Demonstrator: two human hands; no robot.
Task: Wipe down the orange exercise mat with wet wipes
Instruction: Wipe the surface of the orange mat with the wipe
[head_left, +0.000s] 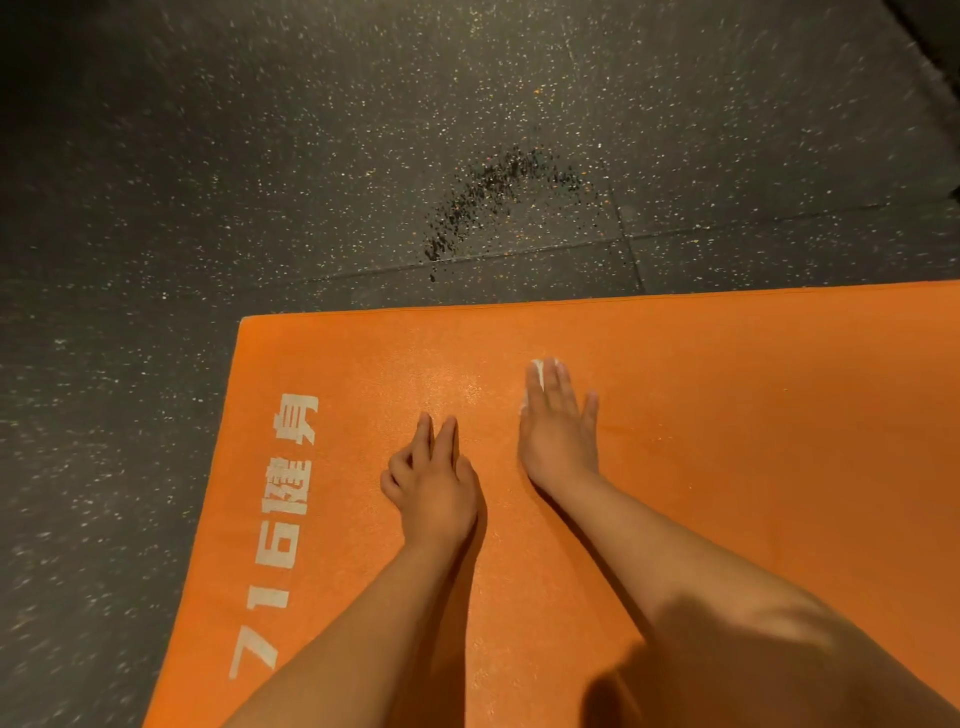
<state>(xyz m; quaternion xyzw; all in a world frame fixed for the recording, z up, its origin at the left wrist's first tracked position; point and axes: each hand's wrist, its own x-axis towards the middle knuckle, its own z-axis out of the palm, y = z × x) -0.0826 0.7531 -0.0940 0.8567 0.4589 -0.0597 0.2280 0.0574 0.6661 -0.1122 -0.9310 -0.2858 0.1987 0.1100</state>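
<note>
Two hands lie on the orange mat (753, 415), which spreads under and around them on the floor (260, 156). The right hand (558, 431) is flat, fingers straight and close together, pressing a white wet wipe (540, 370) that shows only past the fingertips and along the hand's left edge. The left hand (434, 483) holds nothing: two fingers reach straight onto the mat, the other two are curled under, as a prop.

Both hands sit near the mat's far left corner. The far edge lies just beyond the wipe, and the left edge, with white printed lettering (291, 499) along it, lies left of the left hand. Most of the unwiped stretch probably lies to the right and nearer the person, where the mat runs out of view, so the right hand is the better placed for the next strokes. Which way the long axis runs I cannot tell.

A faint sheen (447, 384) beyond the left hand suggests dampness. Beyond the mat is dark speckled rubber flooring with tile seams and a darker patch (493, 197); the room is dim.
</note>
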